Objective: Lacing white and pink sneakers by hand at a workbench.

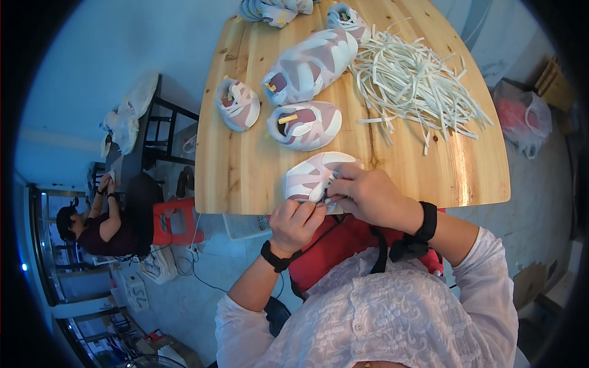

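Observation:
A white and mauve shoe upper (313,172) lies at the near edge of the wooden table (245,178). The curled fingers of my left hand (296,226) grip its near edge. My right hand (371,195) is closed in a pinch at the shoe opening; what lies between its fingertips is hidden. Just beyond sits another shoe upper (316,132) with a yellow tab, and a smaller-looking one (238,104) rests to its left. Nested uppers form a long row (313,64) farther back. A loose heap of flat white laces (411,80) covers the right part of the tabletop.
More uppers (276,11) sit at the table's far end. Another person (98,227) works at a dark table on the left, near a red stool (175,224). A plastic bag (521,116) with red contents stands right of my table. Cables (199,270) run across the floor.

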A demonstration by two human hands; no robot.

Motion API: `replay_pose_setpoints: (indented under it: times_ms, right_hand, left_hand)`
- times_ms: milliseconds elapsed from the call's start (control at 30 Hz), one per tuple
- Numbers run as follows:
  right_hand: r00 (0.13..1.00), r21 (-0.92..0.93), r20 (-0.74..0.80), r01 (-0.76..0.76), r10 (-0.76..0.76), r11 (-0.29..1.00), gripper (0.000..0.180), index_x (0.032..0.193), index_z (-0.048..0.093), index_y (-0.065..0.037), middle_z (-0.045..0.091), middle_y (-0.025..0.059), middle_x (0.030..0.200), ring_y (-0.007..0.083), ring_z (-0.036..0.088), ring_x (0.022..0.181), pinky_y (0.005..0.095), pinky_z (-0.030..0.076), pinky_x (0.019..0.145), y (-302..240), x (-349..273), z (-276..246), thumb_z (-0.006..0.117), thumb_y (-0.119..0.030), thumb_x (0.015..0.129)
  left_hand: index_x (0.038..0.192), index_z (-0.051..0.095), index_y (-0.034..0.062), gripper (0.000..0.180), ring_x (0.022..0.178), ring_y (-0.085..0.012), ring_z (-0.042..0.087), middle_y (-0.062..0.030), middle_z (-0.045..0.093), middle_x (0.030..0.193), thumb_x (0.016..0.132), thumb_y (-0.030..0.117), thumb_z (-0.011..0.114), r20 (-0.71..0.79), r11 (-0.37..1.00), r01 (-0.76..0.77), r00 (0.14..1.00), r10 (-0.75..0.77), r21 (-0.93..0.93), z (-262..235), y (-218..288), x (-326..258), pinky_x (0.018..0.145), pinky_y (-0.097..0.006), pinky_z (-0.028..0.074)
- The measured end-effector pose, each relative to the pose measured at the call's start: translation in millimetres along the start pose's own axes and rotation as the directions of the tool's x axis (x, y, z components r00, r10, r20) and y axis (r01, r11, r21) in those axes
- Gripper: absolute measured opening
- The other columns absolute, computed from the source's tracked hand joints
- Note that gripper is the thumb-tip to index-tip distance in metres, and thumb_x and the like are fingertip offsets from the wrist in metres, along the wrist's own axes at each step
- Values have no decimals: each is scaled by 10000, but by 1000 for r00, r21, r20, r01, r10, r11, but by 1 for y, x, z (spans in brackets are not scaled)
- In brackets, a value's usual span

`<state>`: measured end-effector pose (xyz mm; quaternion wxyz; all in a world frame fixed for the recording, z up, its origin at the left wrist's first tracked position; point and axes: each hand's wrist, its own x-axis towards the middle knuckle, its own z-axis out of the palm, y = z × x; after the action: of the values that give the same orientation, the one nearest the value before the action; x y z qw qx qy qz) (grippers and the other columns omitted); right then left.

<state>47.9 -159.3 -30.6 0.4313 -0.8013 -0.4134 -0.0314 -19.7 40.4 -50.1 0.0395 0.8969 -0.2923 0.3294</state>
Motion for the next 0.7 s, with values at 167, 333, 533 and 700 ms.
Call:
replay_pose_setpoints:
  times_ms: [167,333,533,700]
  right_hand:
    - [983,-165,45,182,-176,969,180,821,629,-86,530,57,828,222,600,708,345,500,570,3,1,3,680,-101,650]
    - [978,-182,141,177,-153,967,179,814,629,-71,529,50,848,226,589,727,348,491,560,6,-1,-3,673,-107,645]
    - [997,-31,67,36,-34,999,140,797,617,-55,526,73,788,269,574,669,368,473,563,1,2,-1,678,-121,690]
    - [998,14,27,-52,51,999,135,820,604,-52,545,91,760,295,580,667,385,474,577,-4,0,3,668,-105,714]
  left_hand:
    - [781,652,170,198,623,-157,481,43,518,740,597,104,686,5,1000,2,1000,-2,-8,-1,0,1,495,-274,412]
    - [831,652,194,141,637,-127,486,65,527,759,693,171,663,53,999,-34,998,34,7,-3,-2,0,518,-254,378]
    - [818,643,200,130,642,-125,483,68,534,769,694,176,672,-5,999,-43,999,43,-5,2,-3,-2,521,-259,374]
    - [821,642,203,139,645,-124,482,71,536,773,688,177,676,2,998,-59,998,59,0,1,-4,0,523,-258,371]
